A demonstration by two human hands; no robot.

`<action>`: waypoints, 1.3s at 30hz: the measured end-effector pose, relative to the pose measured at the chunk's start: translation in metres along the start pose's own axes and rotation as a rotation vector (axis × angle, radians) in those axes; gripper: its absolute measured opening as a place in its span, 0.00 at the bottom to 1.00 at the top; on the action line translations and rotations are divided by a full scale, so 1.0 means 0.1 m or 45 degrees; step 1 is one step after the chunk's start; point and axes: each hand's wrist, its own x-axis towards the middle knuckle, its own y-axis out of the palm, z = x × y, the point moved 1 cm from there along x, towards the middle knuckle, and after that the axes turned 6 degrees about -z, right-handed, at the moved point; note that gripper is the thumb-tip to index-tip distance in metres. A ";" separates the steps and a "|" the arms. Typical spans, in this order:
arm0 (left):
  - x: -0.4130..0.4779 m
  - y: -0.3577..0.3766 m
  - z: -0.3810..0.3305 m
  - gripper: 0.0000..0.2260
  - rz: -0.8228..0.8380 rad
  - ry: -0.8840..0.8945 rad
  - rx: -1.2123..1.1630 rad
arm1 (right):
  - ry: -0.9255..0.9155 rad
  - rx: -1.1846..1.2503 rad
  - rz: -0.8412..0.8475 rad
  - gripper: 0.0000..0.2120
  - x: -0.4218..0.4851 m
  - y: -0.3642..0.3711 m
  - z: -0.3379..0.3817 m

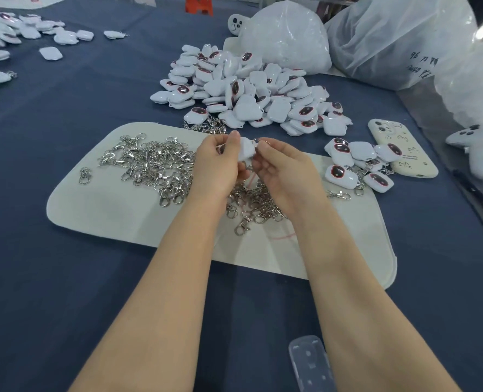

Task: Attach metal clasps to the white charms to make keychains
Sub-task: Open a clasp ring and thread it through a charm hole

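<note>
Hands meet above white mat (pixel 107 210) on blue tablecloth (pixel 65 278). Left hand (pixel 219 162) grips white charm (pixel 246 149), fingers curled round it. Right hand (pixel 282 171) pinches metal clasp (pixel 256 140) at the charm's top corner, mostly hidden by fingertips. Loose clasps (pixel 155 165) are heaped on the mat under both hands. Charm pile (pixel 251 91) lies beyond the mat. Clasped charms (pixel 356 165) sit at the right, touching phone (pixel 401 148). Plastic bags (pixel 285 32) are behind.

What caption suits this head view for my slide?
Left hand and right hand hold a white charm above loose metal clasps on a mat.
</note>
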 end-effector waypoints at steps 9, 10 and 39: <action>-0.06 0.02 -0.07 0.06 0.099 -0.153 -0.275 | -0.447 -0.602 -0.110 0.05 -0.03 0.02 -0.02; -0.06 0.02 -0.08 0.06 0.103 -0.162 -0.306 | -0.527 -0.710 -0.130 0.04 -0.04 0.02 -0.03; -0.05 -0.09 -0.12 0.06 0.126 -0.462 -0.550 | -0.568 -0.898 -0.111 0.05 -0.04 0.03 0.00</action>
